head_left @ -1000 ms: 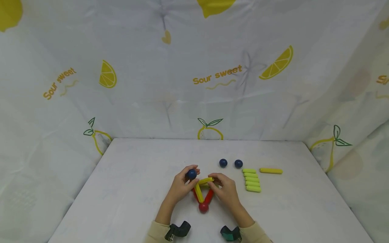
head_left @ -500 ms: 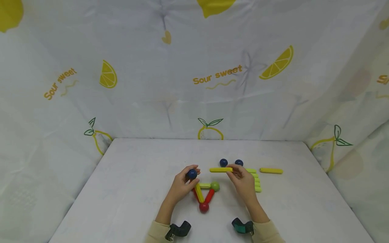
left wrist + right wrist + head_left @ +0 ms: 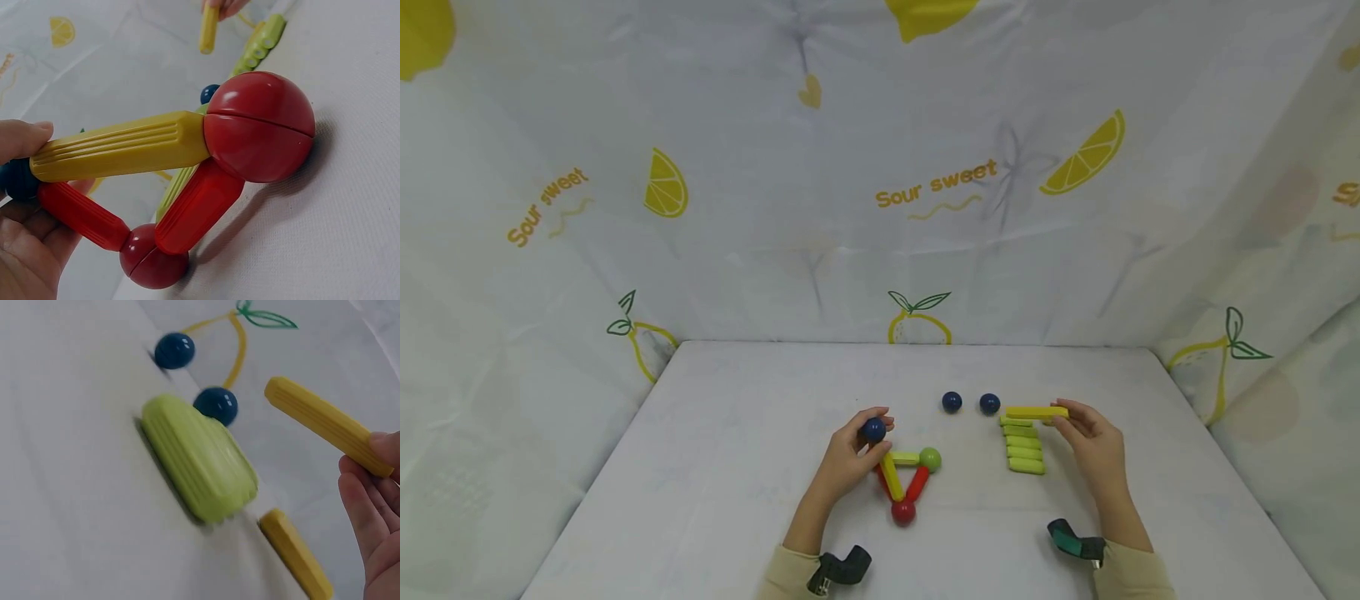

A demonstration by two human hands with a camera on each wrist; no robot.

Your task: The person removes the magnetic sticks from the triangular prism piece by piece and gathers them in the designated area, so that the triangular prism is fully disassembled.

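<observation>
My left hand [image 3: 847, 457] grips a blue ball [image 3: 874, 430] at the top of a small frame of balls and rods. In the left wrist view a yellow rod [image 3: 119, 147] runs from that ball to a red ball [image 3: 259, 127], and a red rod [image 3: 84, 215] joins it to a second red ball [image 3: 154, 256]. A green ball [image 3: 930, 459] forms the frame's right corner. My right hand [image 3: 1097, 446] pinches one end of a loose yellow rod [image 3: 1033, 412], held above a row of green rods [image 3: 1025, 454].
Two blue balls, one [image 3: 952, 402] left of the other [image 3: 989, 404], lie behind the frame on the white table [image 3: 737, 400]. Another yellow rod [image 3: 297, 553] lies beside the green rods. A lemon-print cloth [image 3: 850, 250] hangs behind the table.
My right hand has carried the yellow rod away from the frame, rightward to above the green rods. My left hand has kept its place on the blue ball.
</observation>
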